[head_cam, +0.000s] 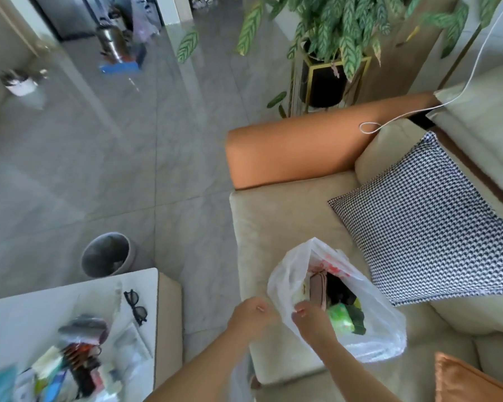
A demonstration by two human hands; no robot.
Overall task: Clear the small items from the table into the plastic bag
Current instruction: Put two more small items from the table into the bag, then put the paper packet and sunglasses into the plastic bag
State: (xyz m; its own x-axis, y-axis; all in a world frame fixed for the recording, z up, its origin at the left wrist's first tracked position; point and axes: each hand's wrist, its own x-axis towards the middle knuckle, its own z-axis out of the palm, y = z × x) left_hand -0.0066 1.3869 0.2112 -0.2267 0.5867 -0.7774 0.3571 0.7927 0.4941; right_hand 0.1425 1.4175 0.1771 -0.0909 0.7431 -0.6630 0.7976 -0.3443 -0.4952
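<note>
A clear plastic bag (369,323) lies on the beige sofa seat (273,221), its mouth open toward me. Inside it show a pink pouch (317,288), something black and a green packet (341,317). My right hand (310,314) pinches the near edge of the bag's mouth. My left hand (251,314), fingers curled, is just left of the bag at its rim; what it holds is unclear. On the white table (55,297) at lower left lie black glasses (135,306) and a blurred heap of small items (70,367).
A grey bin (108,255) stands on the tiled floor beyond the table. The sofa has an orange armrest (296,152), a houndstooth cushion (427,221) and an orange cushion (471,378). A potted plant (328,68) stands behind the armrest. A white cable (418,111) trails over the sofa.
</note>
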